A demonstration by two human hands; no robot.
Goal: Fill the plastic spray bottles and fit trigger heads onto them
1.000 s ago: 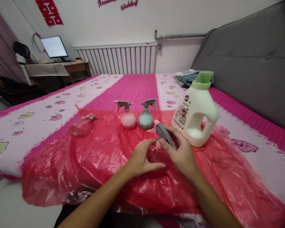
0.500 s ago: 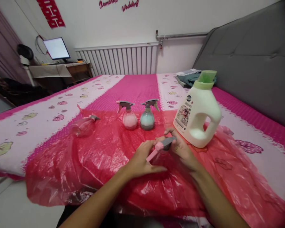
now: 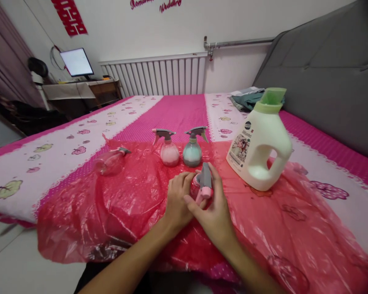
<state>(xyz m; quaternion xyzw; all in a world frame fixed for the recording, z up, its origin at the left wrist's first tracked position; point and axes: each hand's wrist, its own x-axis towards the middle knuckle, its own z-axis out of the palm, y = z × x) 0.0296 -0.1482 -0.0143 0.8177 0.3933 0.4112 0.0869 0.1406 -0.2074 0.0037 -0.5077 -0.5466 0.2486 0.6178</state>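
My left hand (image 3: pixel 178 200) wraps round the clear body of a small spray bottle (image 3: pixel 195 188) standing on the red plastic sheet (image 3: pixel 125 204). My right hand (image 3: pixel 213 210) grips its grey and pink trigger head (image 3: pixel 205 183) from the right, thumb on the pink nozzle. Behind them stand a pink-filled spray bottle (image 3: pixel 169 149) and a teal-filled spray bottle (image 3: pixel 192 149). A clear spray bottle (image 3: pixel 109 160) lies on its side at the left. A white detergent jug (image 3: pixel 262 143) with a green cap stands to the right.
The red sheet covers the near part of a pink and white bed (image 3: pixel 79 143). A grey headboard (image 3: pixel 325 81) rises on the right, folded clothes (image 3: pixel 247 98) lie by it. A radiator (image 3: pixel 159 75) and a desk with a lit monitor (image 3: pixel 77 62) stand behind.
My hands have turned the trigger head on the small bottle: its pink nozzle pointed away, then left, and now faces me. Both hands shifted slightly left.
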